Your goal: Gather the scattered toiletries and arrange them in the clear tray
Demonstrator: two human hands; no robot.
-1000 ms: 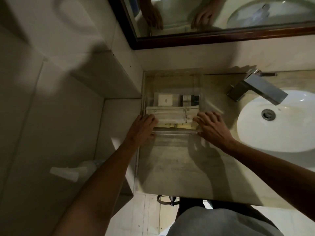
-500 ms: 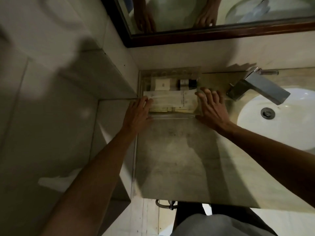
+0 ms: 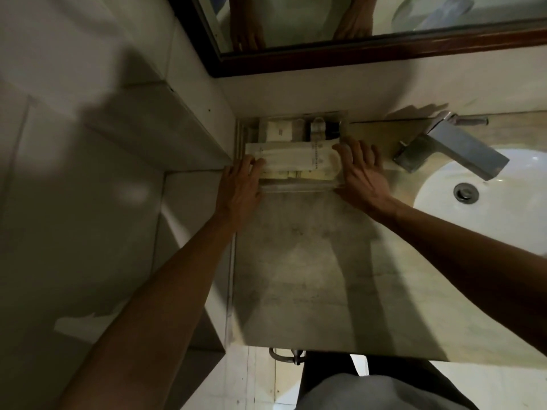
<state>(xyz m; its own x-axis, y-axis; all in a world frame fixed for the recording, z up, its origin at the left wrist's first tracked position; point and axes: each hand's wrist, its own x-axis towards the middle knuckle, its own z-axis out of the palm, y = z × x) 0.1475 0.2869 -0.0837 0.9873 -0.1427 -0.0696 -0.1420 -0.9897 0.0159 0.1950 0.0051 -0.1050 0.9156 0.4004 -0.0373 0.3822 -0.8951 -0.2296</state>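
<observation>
Hands flanked the tray [image 3: 296,189] at the back corner of the counter [image 3: 310,276], just under the mirror [image 3: 355,51]. The left hand [image 3: 239,187] lay flat with fingers spread against the tray's left end, the right hand [image 3: 362,173] likewise on its right end; neither was clenched, and I could not tell whether either truly gripped the wall or only pressed on it. The step looked like squaring the tray into the corner. To do it well, I judged, both palms should push evenly so the light plastic did not skew or tip its load, and stop short of the tap [image 3: 450,149]. Inside lay a long white packet [image 3: 296,155] across the middle, yellowish sachets [image 3: 296,174] below it, a small white box [image 3: 279,131] and a dark bottle [image 3: 318,130] at the back. Nothing loose showed on the counter.
</observation>
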